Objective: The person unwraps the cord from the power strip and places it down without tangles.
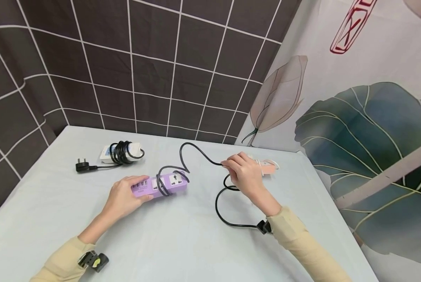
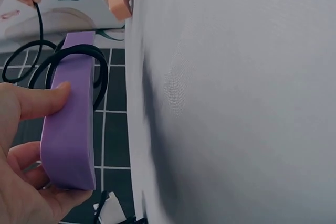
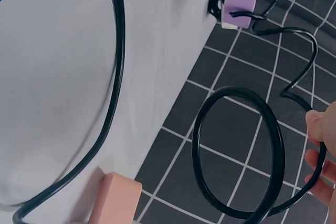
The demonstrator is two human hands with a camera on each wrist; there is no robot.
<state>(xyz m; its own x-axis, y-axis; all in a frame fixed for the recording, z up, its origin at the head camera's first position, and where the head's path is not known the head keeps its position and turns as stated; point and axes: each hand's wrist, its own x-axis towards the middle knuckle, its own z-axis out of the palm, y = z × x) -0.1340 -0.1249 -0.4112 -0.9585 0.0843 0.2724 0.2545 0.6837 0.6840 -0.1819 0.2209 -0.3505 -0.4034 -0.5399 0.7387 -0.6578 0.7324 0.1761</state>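
Observation:
My left hand point(image 1: 123, 197) grips one end of a purple power strip point(image 1: 176, 187), thumb on the near side and fingers on the far side. Loose turns of its black cord point(image 1: 186, 145) wrap the strip's other end. In the left wrist view the strip point(image 2: 76, 124) is seen along its plain side, apart from the table. Between thumb and fingers my right hand point(image 1: 245, 174) pinches the cord, which arches up from the strip. Beyond that hand the cord loops down toward the right sleeve; its far end is hidden. A hanging loop point(image 3: 197, 145) shows in the right wrist view.
At the back left lies a white power strip point(image 1: 106, 154) wound with black cord, its plug point(image 1: 84, 166) beside it. Partly behind my right hand is an orange power strip point(image 1: 268, 167) with white cord. A grey tiled-pattern cloth point(image 1: 154, 74) hangs behind the pale table point(image 1: 182, 243).

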